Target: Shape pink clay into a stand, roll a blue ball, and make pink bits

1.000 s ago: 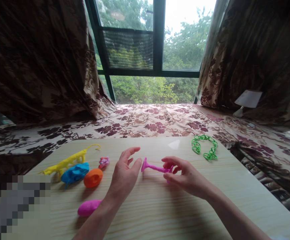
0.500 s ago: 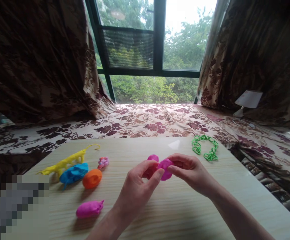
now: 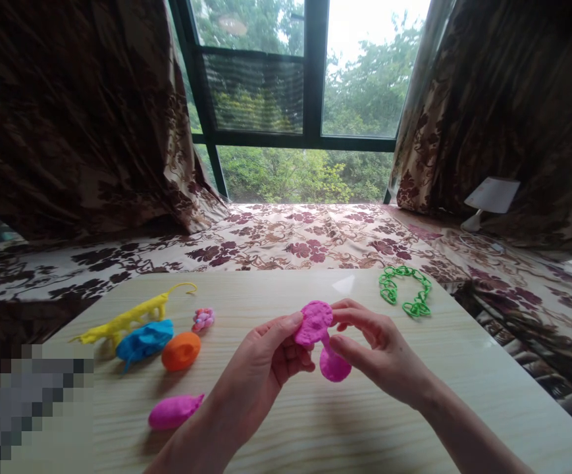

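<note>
L hand (image 3: 262, 354) pinching pink 2-disc pc (image 3: 316, 320), R hand (image 3: 387, 345) at its edge; tbl (image 3: 389, 431) below

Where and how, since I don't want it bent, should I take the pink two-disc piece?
Probably by the lower disc, pinched at its bottom edge from the near side. That edge is free, while the left hand holds the upper disc and the right hand is close to the thin stem, which may bend.

A: Own body, what shows?
B: Two bare hands. Left hand (image 3: 266, 355): slim-fingered. Right hand (image 3: 382, 345): likewise slim.
A: And beyond?
B: Left forearm (image 3: 205, 426) and right forearm (image 3: 463, 418), both bare as far as visible. Slender, tapering toward the hands, cut off at lower edge of view. Finer markings: too small to tell.
</note>
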Motion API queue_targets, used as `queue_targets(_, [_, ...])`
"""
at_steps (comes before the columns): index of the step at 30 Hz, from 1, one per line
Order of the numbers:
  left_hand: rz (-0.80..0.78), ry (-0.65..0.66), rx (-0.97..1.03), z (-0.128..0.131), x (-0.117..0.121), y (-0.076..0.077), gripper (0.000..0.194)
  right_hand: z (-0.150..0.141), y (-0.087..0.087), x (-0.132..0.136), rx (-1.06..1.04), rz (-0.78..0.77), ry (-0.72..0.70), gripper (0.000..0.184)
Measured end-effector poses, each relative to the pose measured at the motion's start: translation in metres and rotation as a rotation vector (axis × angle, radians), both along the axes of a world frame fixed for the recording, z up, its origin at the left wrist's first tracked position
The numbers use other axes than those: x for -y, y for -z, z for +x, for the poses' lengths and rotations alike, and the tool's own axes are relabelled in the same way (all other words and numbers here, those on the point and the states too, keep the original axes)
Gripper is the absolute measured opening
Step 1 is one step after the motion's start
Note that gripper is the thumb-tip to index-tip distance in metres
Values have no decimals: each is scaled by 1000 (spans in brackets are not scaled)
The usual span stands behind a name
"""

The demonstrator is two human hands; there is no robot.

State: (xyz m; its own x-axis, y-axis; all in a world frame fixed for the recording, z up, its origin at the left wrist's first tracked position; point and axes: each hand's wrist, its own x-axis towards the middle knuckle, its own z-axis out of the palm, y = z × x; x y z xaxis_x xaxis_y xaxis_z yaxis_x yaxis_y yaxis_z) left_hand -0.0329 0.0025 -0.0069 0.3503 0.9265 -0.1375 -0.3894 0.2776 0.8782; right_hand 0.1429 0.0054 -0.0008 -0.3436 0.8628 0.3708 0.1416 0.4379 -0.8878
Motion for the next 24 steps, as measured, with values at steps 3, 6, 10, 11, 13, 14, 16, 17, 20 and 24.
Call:
queue_targets(3, [82,-75,-175,-3,-3,1,25,-5,3,2,49,-16,20,13])
queue_targets(6, [334,-341,-461,-5,-4,-1,25,-7,5,4,64,-49,63,14])
queue_targets(10, [658,-359,-648,-3,-2,-2,22,-8,10,3,42,-33,79,13])
queue_targets(11, [680,-310,-652,-2,-1,-2,23,-8,11,2,40,-30,80,13])
queue_targets(13, [682,-233,-644,0,0,-1,27,-8,14,1,58,-19,94,14])
queue_targets(14, [681,-218,-639,1,1,0,28,-8,15,1,72,-8,112,14])
queue_targets(16, [669,-216,-637,2,1,1,29,-8,17,1,100,21,160,15])
queue_targets(17, [660,-220,-636,2,1,1,29,-8,17,1,113,44,183,16])
queue_targets(20, [631,-213,-635,3,0,1,29,-9,17,2,172,137,209,21])
queue_targets(24, [624,-157,-613,6,2,0,30,-7,16,2,271,225,255,14])
